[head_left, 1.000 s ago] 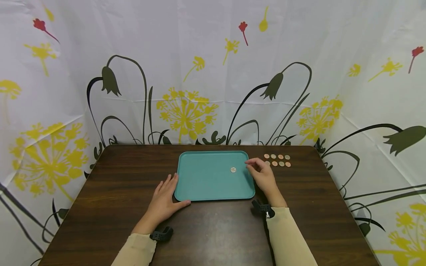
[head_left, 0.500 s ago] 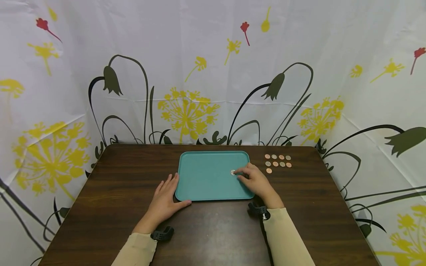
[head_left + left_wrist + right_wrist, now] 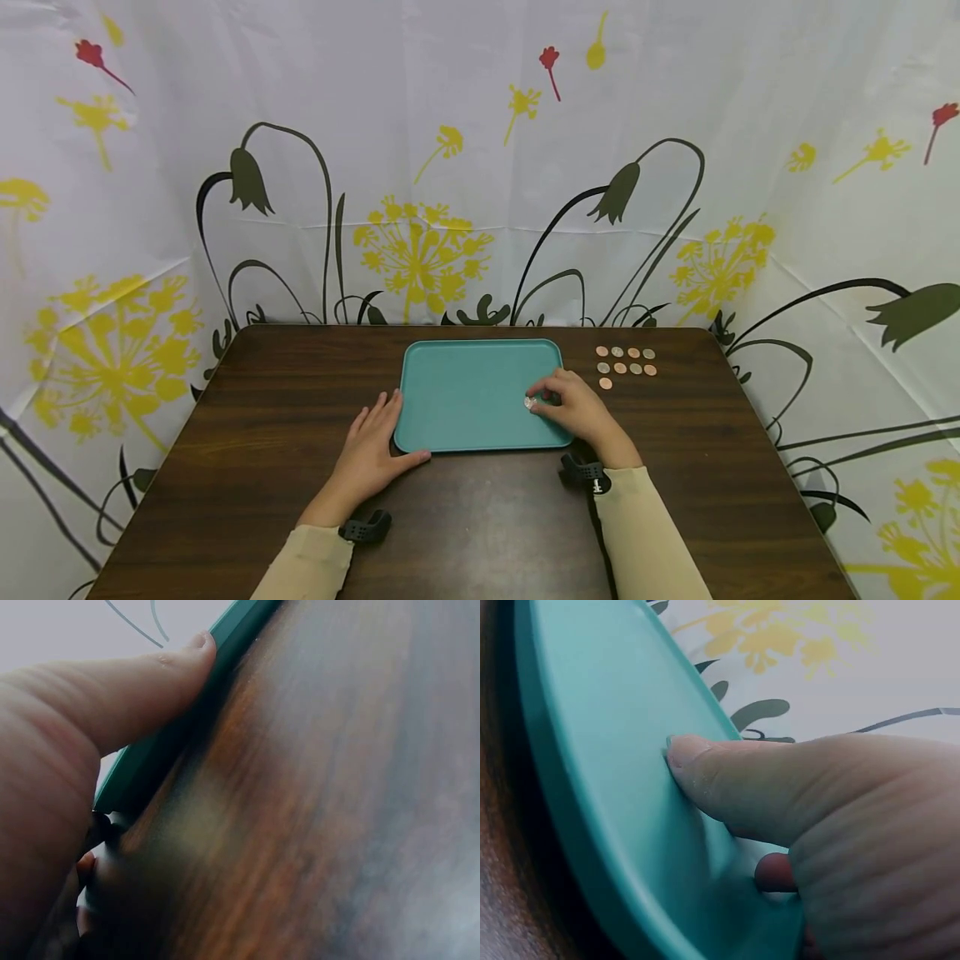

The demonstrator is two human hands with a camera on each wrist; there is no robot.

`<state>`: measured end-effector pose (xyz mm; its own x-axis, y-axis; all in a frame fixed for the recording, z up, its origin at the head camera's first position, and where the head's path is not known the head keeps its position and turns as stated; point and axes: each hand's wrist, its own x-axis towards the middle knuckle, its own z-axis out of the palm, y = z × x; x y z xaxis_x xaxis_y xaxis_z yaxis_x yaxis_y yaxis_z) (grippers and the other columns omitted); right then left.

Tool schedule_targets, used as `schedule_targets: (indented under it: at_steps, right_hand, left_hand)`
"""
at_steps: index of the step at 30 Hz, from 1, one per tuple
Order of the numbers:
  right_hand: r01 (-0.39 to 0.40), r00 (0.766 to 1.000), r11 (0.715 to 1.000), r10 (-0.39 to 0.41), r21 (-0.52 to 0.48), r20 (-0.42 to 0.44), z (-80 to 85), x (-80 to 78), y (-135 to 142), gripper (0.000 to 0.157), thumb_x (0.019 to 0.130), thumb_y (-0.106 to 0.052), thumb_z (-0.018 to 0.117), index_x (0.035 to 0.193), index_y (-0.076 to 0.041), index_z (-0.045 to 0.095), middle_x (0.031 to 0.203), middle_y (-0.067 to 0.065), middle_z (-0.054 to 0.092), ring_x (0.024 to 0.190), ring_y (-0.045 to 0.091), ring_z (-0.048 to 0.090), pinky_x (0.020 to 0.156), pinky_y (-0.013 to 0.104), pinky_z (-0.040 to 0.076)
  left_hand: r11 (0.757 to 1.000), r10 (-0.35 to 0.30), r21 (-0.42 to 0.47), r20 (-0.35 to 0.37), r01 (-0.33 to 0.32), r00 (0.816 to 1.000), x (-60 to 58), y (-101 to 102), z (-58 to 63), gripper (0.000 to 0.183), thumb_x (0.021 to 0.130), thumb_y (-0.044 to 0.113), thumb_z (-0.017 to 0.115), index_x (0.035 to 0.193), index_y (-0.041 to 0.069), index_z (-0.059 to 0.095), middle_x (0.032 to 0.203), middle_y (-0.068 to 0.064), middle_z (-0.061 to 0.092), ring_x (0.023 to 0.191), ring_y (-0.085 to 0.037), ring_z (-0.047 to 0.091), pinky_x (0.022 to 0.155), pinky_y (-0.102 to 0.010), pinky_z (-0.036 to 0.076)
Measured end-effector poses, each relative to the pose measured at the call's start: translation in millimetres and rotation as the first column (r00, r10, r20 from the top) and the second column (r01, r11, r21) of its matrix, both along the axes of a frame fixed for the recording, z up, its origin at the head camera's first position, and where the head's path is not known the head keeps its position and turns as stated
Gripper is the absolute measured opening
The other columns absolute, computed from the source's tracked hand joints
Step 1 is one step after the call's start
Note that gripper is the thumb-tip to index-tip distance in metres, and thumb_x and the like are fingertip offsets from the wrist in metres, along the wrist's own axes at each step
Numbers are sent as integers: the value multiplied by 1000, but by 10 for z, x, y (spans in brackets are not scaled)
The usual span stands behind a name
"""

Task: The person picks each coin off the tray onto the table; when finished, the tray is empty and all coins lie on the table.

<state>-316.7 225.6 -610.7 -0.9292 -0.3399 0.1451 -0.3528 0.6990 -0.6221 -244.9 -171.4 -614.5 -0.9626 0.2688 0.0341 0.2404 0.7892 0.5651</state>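
Note:
A silver-coloured coin (image 3: 530,402) is at the right part of a teal tray (image 3: 457,396), pinched by my right hand (image 3: 585,412) between thumb and fingertips. It looks slightly tilted. In the right wrist view the thumb (image 3: 735,776) reaches over the tray surface and hides nearly all of the coin. My left hand (image 3: 366,454) rests against the tray's lower left corner, fingers stretched along the left side. Its thumb (image 3: 161,682) lies along the near rim in the left wrist view.
To the right of the tray, several copper and silver coins (image 3: 619,368) lie in rows on the dark wooden table (image 3: 480,517); a single copper coin (image 3: 605,383) starts the nearest row. A flower-patterned curtain (image 3: 465,167) hangs behind the table.
My right hand has moved from the coin rows back over the tray and taken hold of the silver coin, shifting it slightly nearer. A copper coin shows in a third row. My left hand stays put.

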Motion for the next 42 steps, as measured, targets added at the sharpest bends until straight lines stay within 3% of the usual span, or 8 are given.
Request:
schedule_targets:
  at_steps: [8,16,21,25,28,33,37,42]
  right_hand:
    - [-2,1000,1000,2,15,27,29,1,8,13,96,-29,87,107,-31,81,96,-7,59,95,14,51,81,32,44]
    - [6,997,993,3,-115,72,34,-6,31,19,95,-13,86,104,-19,71,95,-1,66,83,16,54,75,30,45]
    - [44,999,969,-38,-243,29,-51,-22,88,16,98,-10,83,110,-18,77,94,2,68,73,12,55,67,26,48]
    - [114,987,937,-144,-329,-66,-72,-20,143,11,99,-11,83,107,-17,78,94,3,69,73,14,56,64,24,49]
    - [187,958,915,-251,-357,-142,-49,-21,196,12,96,-12,85,103,-15,77,92,3,72,72,13,59,63,22,49]
    - [309,884,860,-417,-406,-210,-29,-36,379,15,92,-9,89,94,-9,74,90,12,69,77,24,62,65,16,45]
    - [444,825,797,-542,-409,-161,-28,-22,610,15,96,-14,87,95,-7,74,94,14,71,83,24,65,69,14,45]
    - [613,753,729,-656,-305,-52,-30,40,910,16,99,-24,83,98,-11,74,89,9,74,78,18,61,67,24,44]
  left_hand:
    - [1000,-1,0,-1,1,1000,-11,8,4,120,91,66,81,175,5,20,182,-17,21,171,-39,15,136,-65,5]
    - [1000,-3,-3,0,3,1000,-9,13,-9,120,91,66,80,175,5,19,182,-17,20,171,-39,14,136,-65,5]
    - [1000,-4,-2,-2,4,1000,-12,17,-16,120,91,66,81,175,5,19,182,-17,20,171,-39,14,136,-65,5]
    - [1000,-5,3,-3,5,1000,-16,18,-18,121,91,68,79,175,6,19,183,-16,20,171,-39,14,136,-65,5]
    - [1000,-6,3,-2,6,1000,-17,20,-16,120,91,68,79,175,6,19,183,-16,20,171,-39,14,136,-65,5]
    - [1000,-5,7,-4,5,1000,-3,17,-7,120,91,65,81,175,5,19,182,-17,21,171,-40,14,136,-65,5]
    - [1000,-2,4,1,2,1000,7,11,-8,120,91,64,81,175,5,19,182,-18,20,171,-40,14,136,-65,5]
    - [1000,-2,4,-1,2,1000,-5,8,-2,120,92,64,81,175,5,19,182,-18,20,171,-40,14,136,-65,5]
